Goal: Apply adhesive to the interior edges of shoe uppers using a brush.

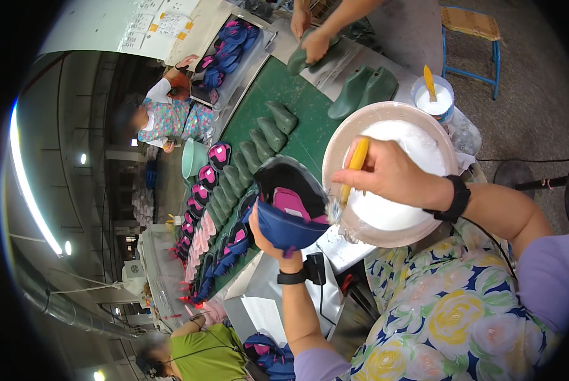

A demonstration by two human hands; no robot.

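My left hand (265, 237) grips a dark blue shoe upper (289, 230) with a black edge and a bright pink lining patch inside, its opening tilted toward the bowl. In my right hand (392, 173) is a brush (359, 156), fingers closed round its yellow handle. The bristles (335, 211) are at the right edge of the upper and look white with wet paste; whether they press on it I cannot tell. Beneath my right hand stands a large beige bowl (386, 110) holding white liquid (389, 219).
A green conveyor belt (246, 124) carries rows of green shoe lasts (271, 134) and blue-pink uppers (219, 154). Two larger lasts (353, 92) and a small tub with a brush (441, 113) stand beyond the bowl. Across the belt, a co-worker's hands (315, 46) hold another last.
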